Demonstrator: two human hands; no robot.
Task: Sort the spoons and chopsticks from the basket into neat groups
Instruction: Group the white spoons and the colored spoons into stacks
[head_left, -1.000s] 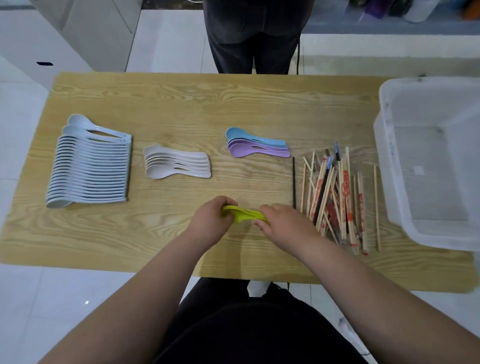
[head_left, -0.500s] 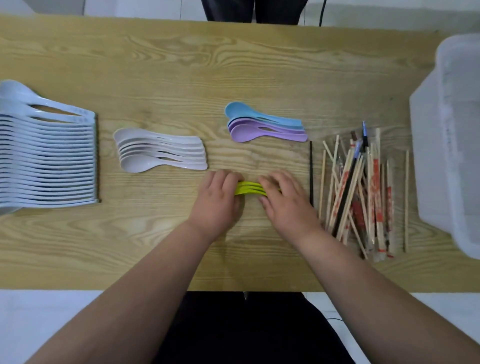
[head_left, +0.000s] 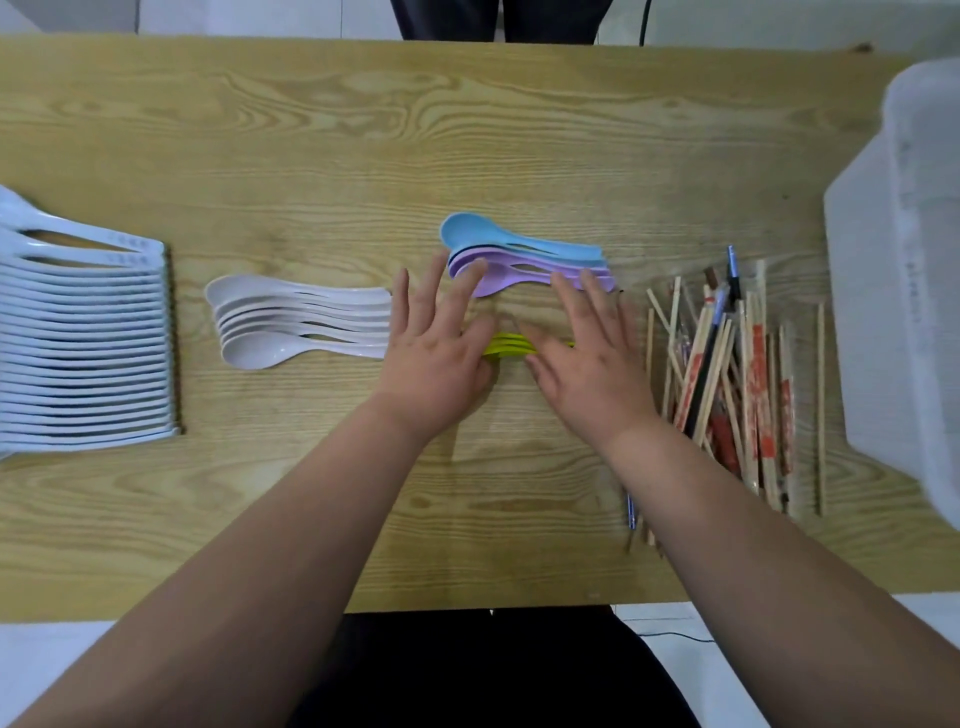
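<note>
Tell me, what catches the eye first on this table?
The left hand and right hand, fingers spread, partly cover a small stack of yellow-green spoons at mid-table. A long, tidy row of white spoons lies far left; a jumbled pile of chopsticks sits right, beside a clear basket.

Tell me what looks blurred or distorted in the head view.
Head view: the left hand and right hand are motion-blurred over the yellow spoons; the basket smears and bends at the right edge; the chopsticks look soft; lighting is even.

Left hand (head_left: 436, 358), right hand (head_left: 587, 364) spread flat, flanking yellow spoons (head_left: 506, 345), wooden table (head_left: 311, 130)
</note>
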